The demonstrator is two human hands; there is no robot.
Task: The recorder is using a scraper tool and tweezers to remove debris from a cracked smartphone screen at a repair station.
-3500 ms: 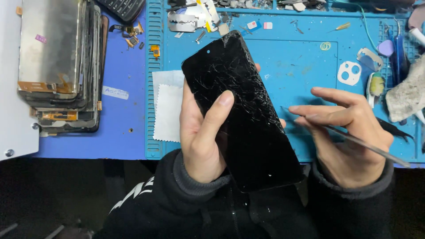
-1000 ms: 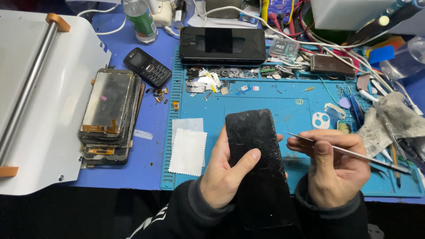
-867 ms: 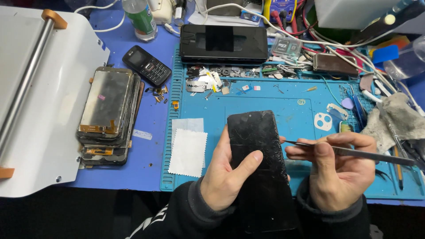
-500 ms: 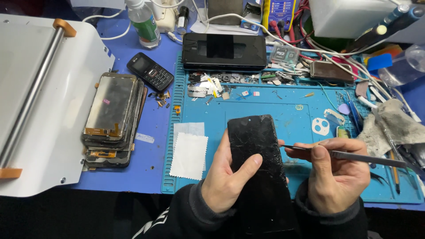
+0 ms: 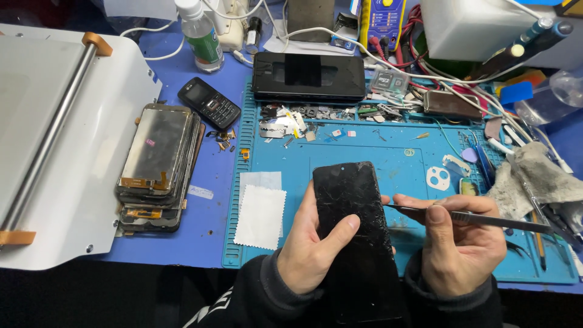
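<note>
Black cracked glass is filling most of my view right now. I'm holding the smartphone (image 5: 355, 225) in my left hand (image 5: 316, 252), fingers wrapping behind it and my thumb lying across the front, so that hand is clamped on the phone. It's hovering above the blue repair mat (image 5: 388, 152), near the front edge of the bench (image 5: 194, 73), with its long axis running away from me, top end tilting slightly left.

My right hand (image 5: 464, 246) is pinching a thin metal pry tool (image 5: 473, 217), closed on its shaft. The tool is lying nearly level, pointing left, and its tip is sitting right at the phone's right long edge, about halfway up. So the phone lies just left of the tool hand, and that side edge is what everything is lining up on. I can't tell if the tip is actually in the seam or just touching the glass.

The phone's bottom end is disappearing into my dark sleeves, so that part is hidden. The tool's handle end is getting lost against the grey rag (image 5: 534, 179). A white wipe (image 5: 261, 215) is lying just left of my left hand, and a stack of old screens (image 5: 158, 164) is sitting further left.
</note>
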